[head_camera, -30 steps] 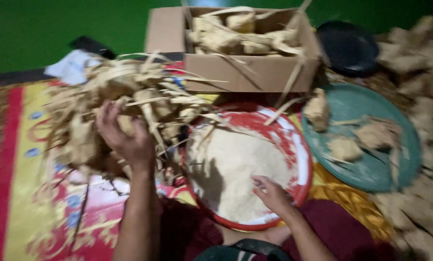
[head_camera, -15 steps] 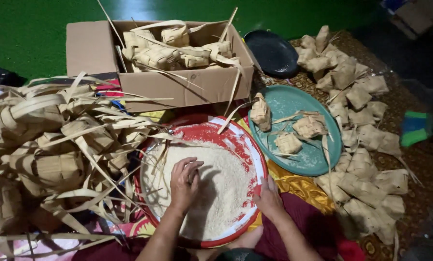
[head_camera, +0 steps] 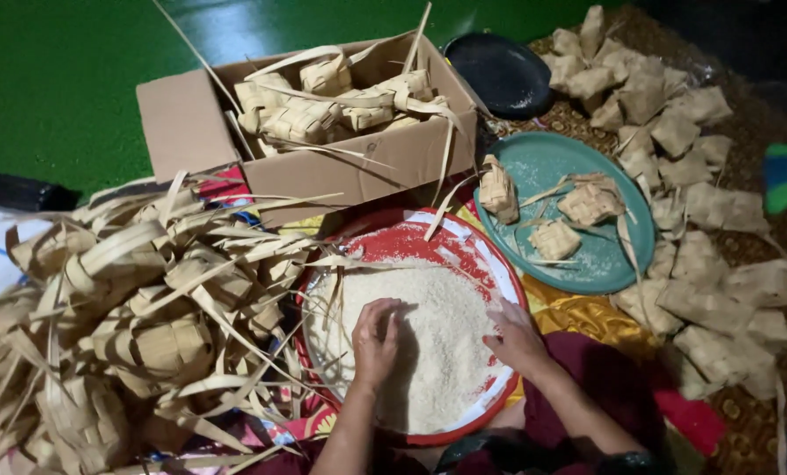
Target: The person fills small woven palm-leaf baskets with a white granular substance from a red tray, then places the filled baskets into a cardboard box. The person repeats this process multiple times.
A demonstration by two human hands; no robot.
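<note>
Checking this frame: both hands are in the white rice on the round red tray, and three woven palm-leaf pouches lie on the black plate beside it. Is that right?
Not quite. In the head view the three woven palm-leaf pouches lie on the round teal plate, not the black plate. Both the left hand and the right hand are in the white rice on the round red tray.

light: bright centre, dim right edge | shadows: soft | glare: green floor (head_camera: 59, 79) | focus: slightly soft
</note>
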